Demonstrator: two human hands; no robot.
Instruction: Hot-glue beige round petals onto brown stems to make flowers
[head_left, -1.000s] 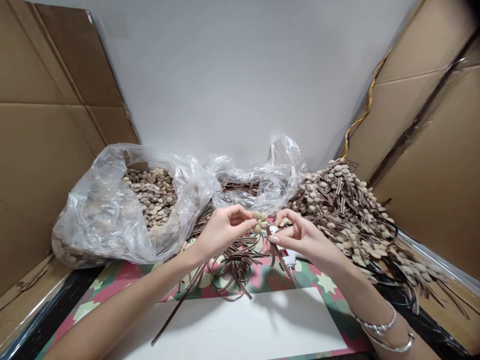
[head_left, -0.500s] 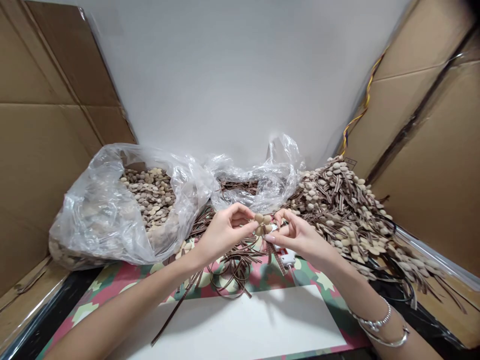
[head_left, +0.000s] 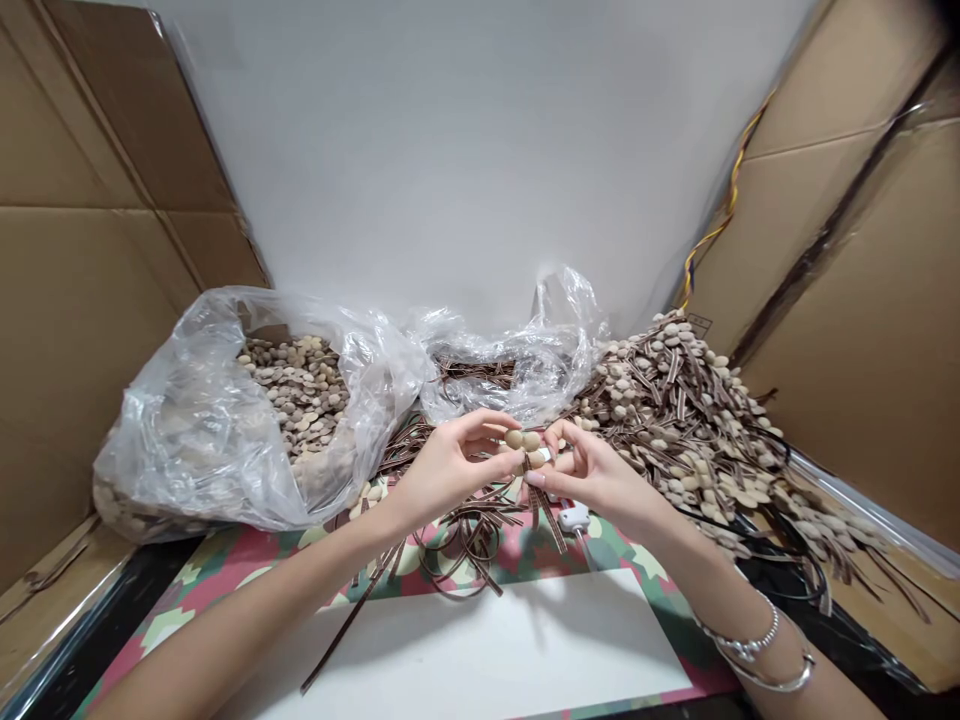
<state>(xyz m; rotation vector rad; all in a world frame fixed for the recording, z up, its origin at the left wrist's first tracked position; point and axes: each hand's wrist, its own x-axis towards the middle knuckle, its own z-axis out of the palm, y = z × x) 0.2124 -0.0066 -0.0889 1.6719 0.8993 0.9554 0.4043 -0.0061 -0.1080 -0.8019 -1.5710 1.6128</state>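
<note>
Between my two hands is a small beige padded flower-shaped piece with brown striped ribbon tails hanging below it. My left hand pinches its left side between thumb and fingers. From the right, my right hand grips the piece where the ribbon meets the pads, thumb in front. Beneath the hands lies a loose tangle of brown ribbon. A white tool with a cord, partly hidden, rests just under my right hand.
At left a clear plastic bag holds many beige padded ovals. Another plastic bag behind holds brown ribbons. A heap of ribboned pieces stands at right. A white board lies in front; cardboard walls flank both sides.
Both hands have shifted very slightly, the right fingers coming a little closer to the left around the piece. The piece has turned a little. Everything else stays put.
</note>
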